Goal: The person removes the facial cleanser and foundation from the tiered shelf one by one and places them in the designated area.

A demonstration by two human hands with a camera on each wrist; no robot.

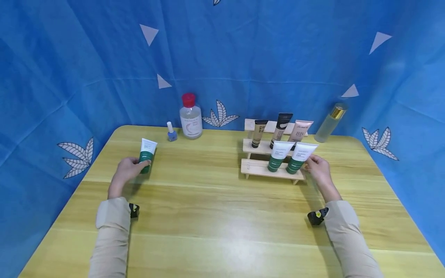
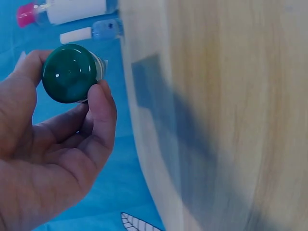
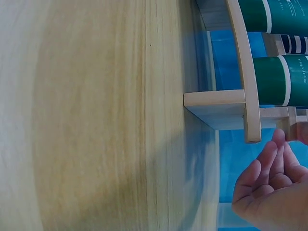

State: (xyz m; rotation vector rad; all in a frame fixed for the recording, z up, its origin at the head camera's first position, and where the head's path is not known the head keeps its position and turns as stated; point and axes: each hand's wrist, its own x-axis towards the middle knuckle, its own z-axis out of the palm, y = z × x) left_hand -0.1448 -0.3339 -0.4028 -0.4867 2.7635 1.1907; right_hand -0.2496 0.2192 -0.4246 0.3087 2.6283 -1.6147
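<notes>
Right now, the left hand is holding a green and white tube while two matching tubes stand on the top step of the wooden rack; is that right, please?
Not quite: the head view shows the two matching tubes on the lowest, front step of the wooden rack. The left hand is indeed holding a green and white tube.

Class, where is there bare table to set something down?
Free: the tabletop between the left hand and wooden rack, and nearer, between the left sleeve and right sleeve. Crowded: the wooden rack, bearing five cosmetic tubes.
</notes>
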